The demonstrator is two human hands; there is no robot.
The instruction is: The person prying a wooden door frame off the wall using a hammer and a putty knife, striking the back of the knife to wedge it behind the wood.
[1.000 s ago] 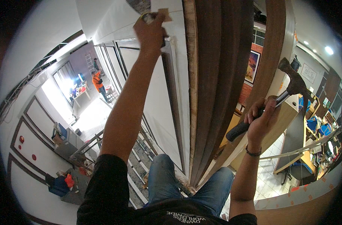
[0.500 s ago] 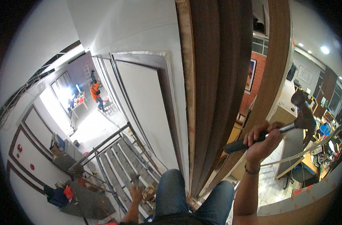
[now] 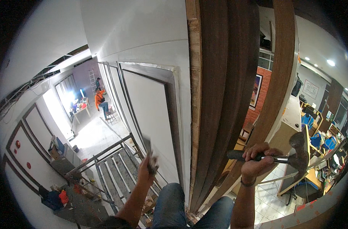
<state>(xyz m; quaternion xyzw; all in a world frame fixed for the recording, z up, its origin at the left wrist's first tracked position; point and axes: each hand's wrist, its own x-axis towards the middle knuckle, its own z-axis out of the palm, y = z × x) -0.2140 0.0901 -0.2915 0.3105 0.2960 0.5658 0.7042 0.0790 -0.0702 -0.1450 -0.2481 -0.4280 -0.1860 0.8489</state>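
One hammer [image 3: 298,156] lies in the right hand [image 3: 257,160], fingers wrapped round its handle [image 3: 235,155]; the left hand [image 3: 145,170], blurred, holds a grey object [image 3: 147,144].

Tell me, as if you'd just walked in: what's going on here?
A person has a hammer in the right grip, held by its dark handle with the head off to the right. The left grip has a greyish thing, too blurred to identify. Dark wooden boards rise between the two in this view. Farther off on the left, someone in an orange top is beside a stool.
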